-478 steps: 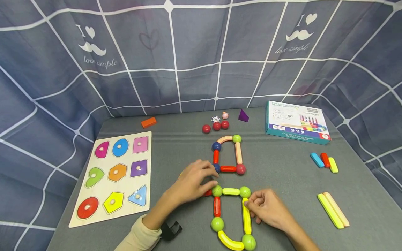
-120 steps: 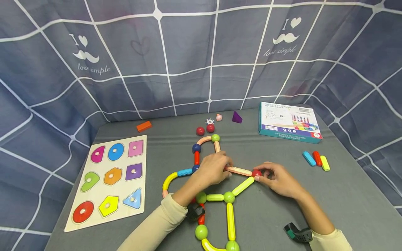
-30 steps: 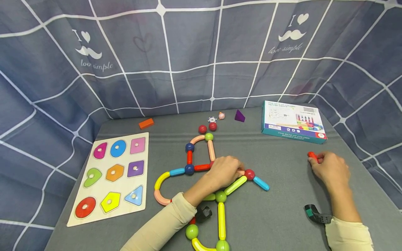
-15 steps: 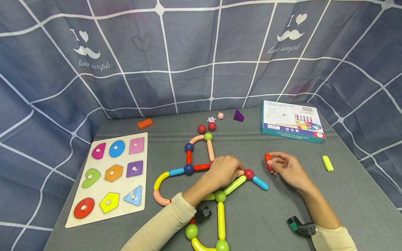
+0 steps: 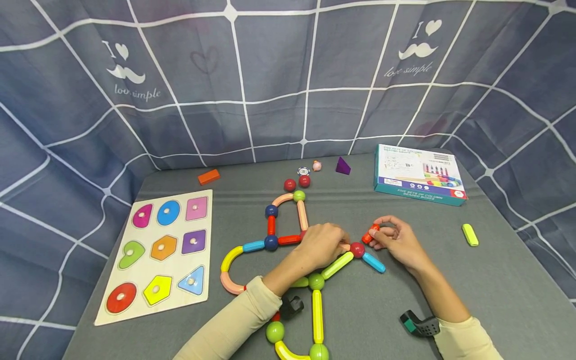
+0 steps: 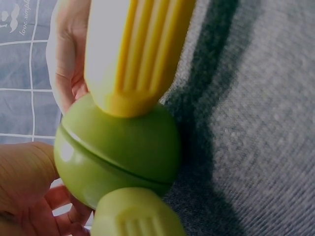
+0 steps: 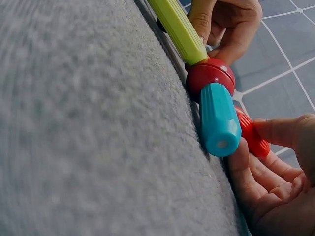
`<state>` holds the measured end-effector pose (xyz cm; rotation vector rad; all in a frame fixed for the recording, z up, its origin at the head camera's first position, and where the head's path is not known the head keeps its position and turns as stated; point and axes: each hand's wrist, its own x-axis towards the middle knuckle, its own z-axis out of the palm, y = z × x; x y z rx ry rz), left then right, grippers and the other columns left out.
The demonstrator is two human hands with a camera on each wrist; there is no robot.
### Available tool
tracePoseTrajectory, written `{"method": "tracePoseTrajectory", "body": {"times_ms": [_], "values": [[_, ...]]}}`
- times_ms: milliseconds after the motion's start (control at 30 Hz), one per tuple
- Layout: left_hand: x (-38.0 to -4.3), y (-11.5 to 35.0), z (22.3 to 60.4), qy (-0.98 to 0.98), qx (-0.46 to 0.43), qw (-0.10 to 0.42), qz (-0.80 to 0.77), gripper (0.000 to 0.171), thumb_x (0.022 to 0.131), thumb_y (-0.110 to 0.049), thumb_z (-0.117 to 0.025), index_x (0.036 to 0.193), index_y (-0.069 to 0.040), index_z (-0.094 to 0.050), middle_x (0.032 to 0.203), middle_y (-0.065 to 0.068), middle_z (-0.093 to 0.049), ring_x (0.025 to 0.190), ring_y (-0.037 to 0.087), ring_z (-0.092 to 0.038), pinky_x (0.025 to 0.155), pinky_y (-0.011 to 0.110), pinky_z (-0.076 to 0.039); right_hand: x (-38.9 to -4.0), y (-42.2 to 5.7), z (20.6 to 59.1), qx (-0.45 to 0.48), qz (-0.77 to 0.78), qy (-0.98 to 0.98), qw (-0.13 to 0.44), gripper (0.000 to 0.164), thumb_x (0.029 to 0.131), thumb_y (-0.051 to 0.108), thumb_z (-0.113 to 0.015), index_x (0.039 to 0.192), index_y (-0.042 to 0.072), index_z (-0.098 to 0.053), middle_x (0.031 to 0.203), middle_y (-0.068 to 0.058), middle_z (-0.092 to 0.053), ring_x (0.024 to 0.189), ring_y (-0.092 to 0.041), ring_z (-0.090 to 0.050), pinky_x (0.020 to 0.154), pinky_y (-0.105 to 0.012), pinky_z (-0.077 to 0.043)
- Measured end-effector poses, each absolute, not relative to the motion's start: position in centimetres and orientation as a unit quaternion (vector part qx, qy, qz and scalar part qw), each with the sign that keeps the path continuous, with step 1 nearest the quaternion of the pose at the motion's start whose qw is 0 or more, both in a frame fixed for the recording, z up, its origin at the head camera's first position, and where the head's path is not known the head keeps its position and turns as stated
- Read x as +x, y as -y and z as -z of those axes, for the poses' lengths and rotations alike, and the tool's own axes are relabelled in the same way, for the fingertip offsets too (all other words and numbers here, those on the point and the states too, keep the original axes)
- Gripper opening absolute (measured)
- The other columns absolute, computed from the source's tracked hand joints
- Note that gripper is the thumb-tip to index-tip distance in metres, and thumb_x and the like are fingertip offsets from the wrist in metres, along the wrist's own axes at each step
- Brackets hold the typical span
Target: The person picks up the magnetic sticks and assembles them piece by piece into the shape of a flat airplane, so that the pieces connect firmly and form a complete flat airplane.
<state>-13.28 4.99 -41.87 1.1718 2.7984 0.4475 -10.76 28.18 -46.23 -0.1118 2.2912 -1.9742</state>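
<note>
Between thumb and fingers my right hand (image 5: 400,245) pinches a short red magnetic stick (image 5: 371,234), its end close to the red ball (image 5: 357,250). In the right wrist view, a blue stick (image 7: 217,120) and a lime stick (image 7: 181,32) meet that ball. My left hand (image 5: 323,246) curls over a peach stick (image 5: 345,247), most of which it hides, beside the same ball. These belong to a flat figure of sticks and balls, including navy balls (image 5: 271,243) and a green ball (image 5: 316,281). The left wrist view shows a green ball (image 6: 118,147) joining two sticks up close.
A shape-puzzle board (image 5: 173,255) lies left. Along the back are an orange block (image 5: 209,177), two loose red balls (image 5: 304,181), a chip, a small pink figure and a purple wedge (image 5: 343,166). A boxed set (image 5: 420,175) and a yellow stick (image 5: 470,235) lie right.
Long sticks and a red ball joined the figure earlier, then the blue stick. My right hand picked up the red stick at right and brought it left to the red ball; my left hand stayed.
</note>
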Motion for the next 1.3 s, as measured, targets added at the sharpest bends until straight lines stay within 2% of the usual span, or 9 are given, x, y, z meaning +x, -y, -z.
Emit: {"method": "tracePoseTrajectory", "body": {"times_ms": [300,467,567,633,767,900,1133,1233,1300], "values": [[-13.6,-4.3,41.8,-0.916,0.372,0.045,-0.144,0.011,0.089,-0.032,-0.067,0.091,-0.024,-0.074,0.086,-0.012,-0.066,0.070,0.004,-0.055,0.054,0.023,-0.041,-11.4,-27.0,46.2,-0.033,0.624,-0.775,0.090,0.038,0.091,0.019,-0.065,0.115,-0.004,-0.046,0.071,-0.018,-0.065,0.053,-0.018,-0.062,0.047,-0.033,-0.051],[-13.7,-3.9,41.8,-0.917,0.368,0.046,-0.145,0.011,0.089,-0.032,-0.067,0.091,-0.024,-0.074,0.085,-0.012,-0.065,0.068,0.004,-0.054,0.054,0.023,-0.041,-13.1,-26.5,45.6,-0.059,0.496,-0.866,0.022,0.032,0.089,0.028,-0.068,0.104,0.001,-0.058,0.073,-0.011,-0.063,0.046,-0.012,-0.052,0.041,-0.028,-0.041],[-13.7,-3.6,41.8,-0.918,0.365,0.050,-0.147,0.011,0.088,-0.032,-0.068,0.093,-0.024,-0.074,0.085,-0.012,-0.064,0.069,0.004,-0.054,0.054,0.022,-0.042,-14.9,-25.7,44.5,-0.083,0.411,-0.907,-0.026,0.030,0.088,0.032,-0.068,0.099,0.004,-0.063,0.075,-0.006,-0.064,0.047,-0.010,-0.047,0.043,-0.027,-0.037],[-13.7,-3.4,41.9,-0.918,0.364,0.046,-0.147,0.012,0.088,-0.032,-0.068,0.093,-0.024,-0.074,0.084,-0.012,-0.063,0.070,0.005,-0.055,0.055,0.022,-0.042,-16.3,-24.7,43.5,-0.094,0.377,-0.921,-0.035,0.028,0.087,0.033,-0.069,0.098,0.007,-0.064,0.077,-0.004,-0.063,0.049,-0.012,-0.046,0.045,-0.028,-0.036],[-13.4,-2.7,41.8,-0.921,0.361,0.031,-0.145,0.009,0.087,-0.030,-0.070,0.093,-0.024,-0.074,0.083,-0.011,-0.062,0.072,0.007,-0.056,0.056,0.023,-0.043,-19.3,-22.2,41.8,-0.118,0.331,-0.936,-0.034,0.025,0.087,0.031,-0.069,0.099,0.009,-0.064,0.078,-0.002,-0.064,0.056,-0.019,-0.049,0.051,-0.032,-0.038],[-13.0,-1.8,41.3,-0.924,0.355,0.036,-0.141,0.013,0.085,-0.025,-0.072,0.098,-0.022,-0.074,0.086,-0.009,-0.061,0.074,0.007,-0.056,0.056,0.022,-0.043,-22.1,-19.7,41.0,-0.145,0.296,-0.944,-0.018,0.025,0.086,0.027,-0.070,0.102,0.009,-0.064,0.081,-0.002,-0.065,0.060,-0.019,-0.052,0.055,-0.034,-0.040],[-12.5,-1.0,40.7,-0.919,0.353,0.070,-0.162,0.026,0.085,-0.024,-0.073,0.110,-0.018,-0.071,0.099,-0.005,-0.063,0.083,0.007,-0.060,0.064,0.022,-0.047,-25.5,-16.4,40.8,-0.209,0.229,-0.950,0.043,0.048,0.088,0.020,-0.068,0.132,0.012,-0.052,0.105,-0.011,-0.062,0.089,-0.025,-0.059,0.070,-0.042,-0.047],[-12.4,-0.7,40.6,-0.917,0.351,0.083,-0.171,0.029,0.085,-0.024,-0.073,0.113,-0.017,-0.070,0.104,-0.005,-0.063,0.088,0.008,-0.061,0.070,0.024,-0.048,-26.3,-15.8,40.8,-0.227,0.199,-0.953,0.037,0.054,0.088,0.019,-0.068,0.138,0.016,-0.047,0.112,-0.013,-0.060,0.100,-0.028,-0.057,0.076,-0.047,-0.047],[-12.4,-0.7,40.6,-0.916,0.352,0.087,-0.173,0.030,0.085,-0.024,-0.073,0.114,-0.017,-0.069,0.106,-0.005,-0.063,0.092,0.008,-0.060,0.073,0.024,-0.048,-26.8,-15.6,41.0,-0.229,0.189,-0.954,0.032,0.052,0.088,0.019,-0.067,0.137,0.016,-0.048,0.115,-0.013,-0.059,0.106,-0.029,-0.056,0.080,-0.049,-0.046]]}}
